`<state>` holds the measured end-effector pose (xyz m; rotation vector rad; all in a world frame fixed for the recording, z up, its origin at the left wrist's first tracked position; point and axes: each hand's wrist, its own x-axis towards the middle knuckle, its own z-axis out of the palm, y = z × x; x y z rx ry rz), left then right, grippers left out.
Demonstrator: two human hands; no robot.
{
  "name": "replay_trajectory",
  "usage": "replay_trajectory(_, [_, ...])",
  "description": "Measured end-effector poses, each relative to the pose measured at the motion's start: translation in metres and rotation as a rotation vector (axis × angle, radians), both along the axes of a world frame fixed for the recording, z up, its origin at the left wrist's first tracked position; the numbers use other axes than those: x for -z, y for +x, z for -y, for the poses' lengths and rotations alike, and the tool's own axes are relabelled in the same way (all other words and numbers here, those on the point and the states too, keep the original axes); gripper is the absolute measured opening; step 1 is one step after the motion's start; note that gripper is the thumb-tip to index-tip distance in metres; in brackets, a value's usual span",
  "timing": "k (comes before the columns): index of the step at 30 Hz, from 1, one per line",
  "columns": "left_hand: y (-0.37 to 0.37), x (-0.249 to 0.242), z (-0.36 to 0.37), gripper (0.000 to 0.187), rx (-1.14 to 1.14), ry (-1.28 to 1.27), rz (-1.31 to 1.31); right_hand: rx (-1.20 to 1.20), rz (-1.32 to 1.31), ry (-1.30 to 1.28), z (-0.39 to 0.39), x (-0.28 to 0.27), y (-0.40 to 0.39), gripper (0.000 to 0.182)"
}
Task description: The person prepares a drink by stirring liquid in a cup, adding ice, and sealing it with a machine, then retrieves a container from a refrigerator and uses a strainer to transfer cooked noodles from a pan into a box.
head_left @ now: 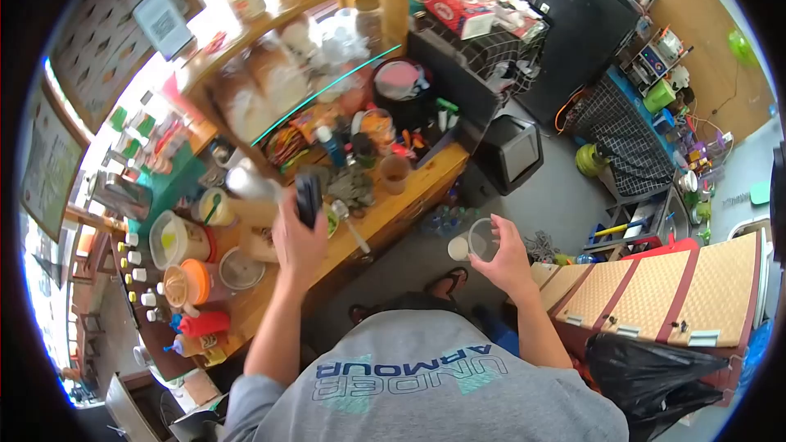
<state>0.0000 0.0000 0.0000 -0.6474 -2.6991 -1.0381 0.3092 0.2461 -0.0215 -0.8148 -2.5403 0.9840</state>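
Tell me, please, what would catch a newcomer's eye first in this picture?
Probably the grey shirt with dark blue lettering, at the bottom centre. Then the bare left hand holding a blurred black object near the crowded wooden counter, and the right hand holding a clear round plastic container. The tall black fridge at the upper right also stands out.

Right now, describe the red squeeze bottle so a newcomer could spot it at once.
Find the long wooden counter and follow it to its lower left end in the picture. The squeeze bottle is there, just below the orange-banded tub. Its solid red body sets it apart from the paler bottle beside it.
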Motion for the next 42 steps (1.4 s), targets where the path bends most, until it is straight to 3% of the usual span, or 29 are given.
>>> replay_trajectory(1, [-0.003, 0.001, -0.005, 0.053, 0.004, 0.011, -0.003, 0.024, 0.007, 0.02, -0.002, -0.002, 0.0, 0.081])
replay_trajectory(2, [-0.036, 0.001, -0.025, 0.047, -0.051, -0.088, -0.275, 0.047, 0.015, 0.041, -0.004, -0.004, 0.0, 0.081])
replay_trajectory(3, [-0.045, -0.015, -0.104, 0.046, -0.073, -0.204, -0.396, 0.054, -0.017, -0.016, -0.068, 0.006, 0.024, 0.081])
replay_trajectory(5, [-0.101, -0.018, -0.173, 0.052, -0.158, -0.514, -0.225, 0.086, -0.025, 0.044, -0.118, 0.006, 0.043, 0.08])
replay_trajectory(6, [-0.134, 0.003, -0.197, 0.044, -0.156, -0.607, -0.31, 0.117, -0.017, 0.059, -0.144, 0.001, 0.055, 0.08])
replay_trajectory(8, [-0.204, 0.053, -0.209, 0.032, -0.084, -0.794, -0.429, 0.148, 0.008, 0.101, -0.185, -0.001, 0.072, 0.08])
replay_trajectory(9, [-0.219, 0.063, -0.217, 0.024, -0.168, -0.765, -0.539, 0.205, 0.016, 0.106, -0.205, -0.002, 0.079, 0.08])
replay_trajectory(10, [-0.275, 0.104, -0.213, 0.024, -0.237, -0.709, -0.584, 0.217, 0.015, 0.088, -0.224, -0.001, 0.084, 0.079])
replay_trajectory(11, [-0.284, 0.099, -0.219, 0.026, -0.289, -0.697, -0.442, 0.232, 0.022, 0.063, -0.241, 0.002, 0.091, 0.078])
replay_trajectory(12, [-0.247, 0.074, -0.224, 0.029, -0.24, -0.711, -0.531, 0.264, 0.038, 0.069, -0.259, 0.006, 0.096, 0.079])
replay_trajectory(13, [-0.286, 0.104, -0.213, 0.028, -0.274, -0.665, -0.544, 0.295, 0.052, 0.075, -0.278, 0.012, 0.1, 0.08])
replay_trajectory(14, [-0.311, 0.126, -0.194, 0.028, -0.224, -0.759, -0.781, 0.313, 0.063, 0.068, -0.296, 0.022, 0.106, 0.081])
replay_trajectory(15, [-0.305, 0.115, -0.197, 0.031, -0.303, -0.89, -0.563, 0.325, 0.066, 0.069, -0.316, 0.03, 0.11, 0.082])
replay_trajectory(16, [-0.292, 0.111, -0.187, 0.035, -0.287, -0.843, -0.714, 0.345, 0.064, 0.031, -0.335, 0.036, 0.112, 0.082])
replay_trajectory(18, [-0.212, 0.039, -0.212, 0.044, -0.383, -0.824, -0.494, 0.409, 0.065, 0.018, -0.376, 0.043, 0.12, 0.084])
replay_trajectory(19, [-0.157, 0.001, -0.231, 0.046, -0.31, -0.771, -0.632, 0.436, 0.069, 0.019, -0.395, 0.047, 0.124, 0.084])
replay_trajectory(20, [-0.139, -0.014, -0.237, 0.044, -0.308, -0.9, -0.716, 0.471, 0.063, 0.016, -0.414, 0.048, 0.128, 0.084])
replay_trajectory(22, [-0.07, -0.045, -0.278, 0.034, -0.285, -0.282, -0.574, 0.51, 0.141, -0.033, -0.453, 0.049, 0.138, 0.086])
replay_trajectory(24, [-0.02, -0.058, -0.336, 0.037, -0.367, -0.128, -0.366, 0.552, 0.126, -0.019, -0.49, 0.054, 0.15, 0.087])
replay_trajectory(26, [-0.016, -0.036, -0.394, 0.026, -0.062, 0.048, -0.555, 0.599, 0.102, -0.004, -0.527, 0.058, 0.158, 0.088])
replay_trajectory(28, [0.042, -0.051, -0.504, 0.018, 0.169, 0.211, -0.286, 0.677, 0.14, 0.063, -0.559, 0.059, 0.17, 0.087])
replay_trajectory(32, [0.13, -0.046, -0.7, 0.011, 0.728, 0.09, -0.13, 0.778, 0.057, 0.044, -0.63, 0.043, 0.198, 0.087])
replay_trajectory(33, [0.147, -0.037, -0.742, 0.011, 0.875, 0.008, -0.081, 0.814, 0.006, 0.078, -0.649, 0.042, 0.209, 0.086])
replay_trajectory(35, [0.187, -0.004, -0.825, 0.01, 1.151, 0.075, 0.03, 0.868, -0.045, 0.117, -0.688, 0.042, 0.233, 0.085])
replay_trajectory(40, [0.282, 0.061, -1.006, 0.015, 1.44, -0.089, 0.09, 0.956, -0.139, 0.248, -0.812, 0.045, 0.312, 0.082])
replay_trajectory(41, [0.3, 0.08, -1.038, 0.015, 1.444, -0.087, 0.086, 0.959, -0.141, 0.251, -0.838, 0.05, 0.33, 0.082])
replay_trajectory(42, [0.316, 0.1, -1.073, 0.018, 1.377, -0.091, 0.246, 0.953, -0.17, 0.305, -0.867, 0.055, 0.349, 0.082])
